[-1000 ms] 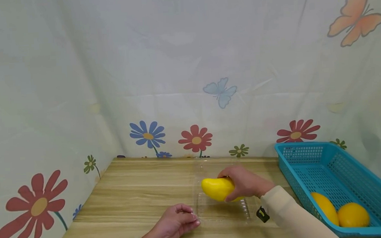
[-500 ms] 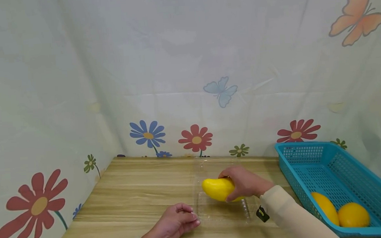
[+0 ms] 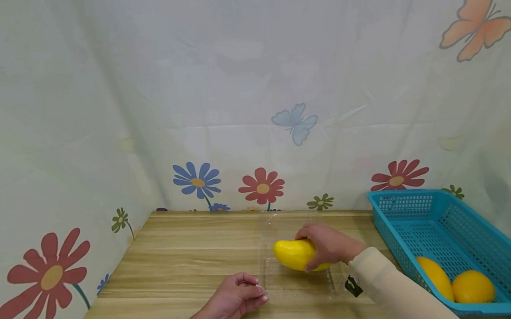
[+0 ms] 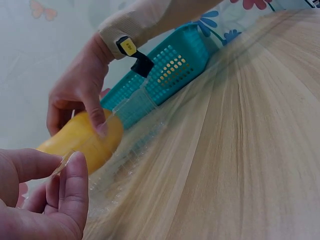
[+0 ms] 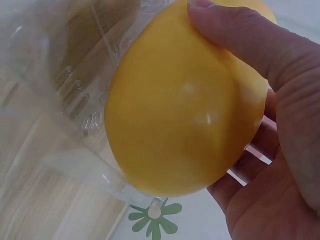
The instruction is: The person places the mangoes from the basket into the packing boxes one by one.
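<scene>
My right hand (image 3: 331, 245) grips a yellow mango (image 3: 294, 254) from above, thumb on the near side and fingers on the far side. The mango is over a clear plastic clamshell box (image 3: 290, 290) whose lid stands folded back toward the wall. In the right wrist view the mango's rounded end (image 5: 180, 115) overlaps the box's ribbed clear wall (image 5: 75, 95). At the box's left near corner, my left hand (image 3: 230, 300) pinches its thin rim between thumb and forefinger, as the left wrist view shows.
On the right stands a blue-green plastic basket (image 3: 385, 242), with two yellow-orange fruits (image 3: 473, 286) in its near end. A flower-printed curtain (image 3: 217, 108) hangs behind the wooden table (image 3: 186, 251). A small black device (image 3: 353, 286) hangs by the right wrist.
The mango and my right hand have shifted very slightly to the right over the box. My left hand keeps its place at the rim.
</scene>
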Available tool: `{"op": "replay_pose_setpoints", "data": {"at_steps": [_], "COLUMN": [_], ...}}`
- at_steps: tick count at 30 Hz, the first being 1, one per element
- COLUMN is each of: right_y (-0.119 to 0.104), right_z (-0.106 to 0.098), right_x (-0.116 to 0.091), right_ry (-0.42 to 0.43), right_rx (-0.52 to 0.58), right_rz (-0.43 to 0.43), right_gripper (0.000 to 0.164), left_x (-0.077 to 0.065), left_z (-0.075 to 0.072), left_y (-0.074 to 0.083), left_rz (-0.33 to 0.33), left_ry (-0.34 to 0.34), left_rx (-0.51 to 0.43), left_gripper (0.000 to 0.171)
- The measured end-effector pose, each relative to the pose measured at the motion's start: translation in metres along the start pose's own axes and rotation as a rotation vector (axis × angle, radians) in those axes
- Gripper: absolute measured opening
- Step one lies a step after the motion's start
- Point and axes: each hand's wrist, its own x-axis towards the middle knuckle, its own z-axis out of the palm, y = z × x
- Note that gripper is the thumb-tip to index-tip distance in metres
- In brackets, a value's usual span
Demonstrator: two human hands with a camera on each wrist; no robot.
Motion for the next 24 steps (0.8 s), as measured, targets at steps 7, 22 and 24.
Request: {"op": "replay_pose_setpoints", "data": {"at_steps": [7, 22, 24], "right_y": [-0.0017, -0.0045, -0.0051], "right_z": [0.0011, 0.0025, 0.0028], "right_x": [-0.0001, -0.0003, -0.0005], "right_ry": [0.007, 0.022, 0.023], "right_rx": [0.000, -0.008, -0.015], "right_rz": [0.013, 0.066, 0.068], "right_gripper": [0.060, 0.058, 0.059], "left_x": [0.0004, 0.0020, 0.0019], "left_z": [0.0000, -0.0003, -0.0003], "left_y": [-0.0002, -0.0010, -0.0011], "left_rz": [0.007, 0.013, 0.010], "left_ry": [-0.002, -0.011, -0.011], "left_rx": [-0.005, -0.008, -0.007], "left_gripper": [0.020, 0.021, 0.021]}}
